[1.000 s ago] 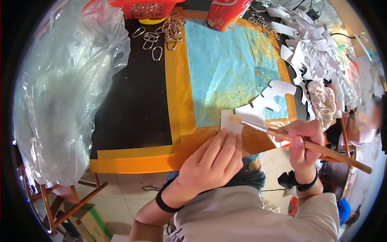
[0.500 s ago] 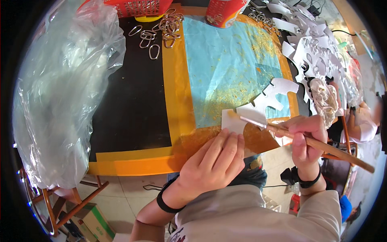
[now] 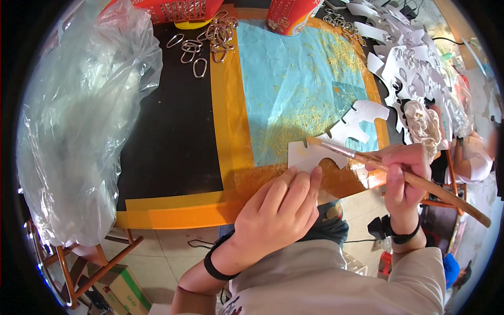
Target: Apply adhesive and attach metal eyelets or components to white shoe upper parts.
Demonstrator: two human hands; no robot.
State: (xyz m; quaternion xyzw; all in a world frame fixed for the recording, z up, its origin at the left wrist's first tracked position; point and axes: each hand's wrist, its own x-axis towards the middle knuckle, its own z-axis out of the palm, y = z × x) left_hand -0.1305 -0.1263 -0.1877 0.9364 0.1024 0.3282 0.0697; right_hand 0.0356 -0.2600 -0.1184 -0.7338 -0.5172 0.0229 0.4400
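A flat white cut-out piece (image 3: 307, 153) with notches and curved edges lies across the near edge of a blue sheet (image 3: 283, 73). Fingertips of my left hand (image 3: 278, 207) rest on its near left edge, stretched out flat. My right hand (image 3: 407, 173) is closed around a wooden-handled brush (image 3: 441, 196). The handle slants down to the right. The brush's bristle tip touches the piece near a small notch on its far edge. Yellowish smears mark the blue sheet around the piece.
Metal rings (image 3: 198, 68) lie at the back, near a red basket (image 3: 181, 10). A red paper cup (image 3: 289, 18) stands at the sheet's far edge. Clear plastic bags (image 3: 89, 121) cover the left side. White cut-outs (image 3: 396, 68) pile up at right, beside a person (image 3: 470, 160).
The brush tip has moved slightly right and away along the white piece, with my right hand shifting a little. My left hand stays nearly in place.
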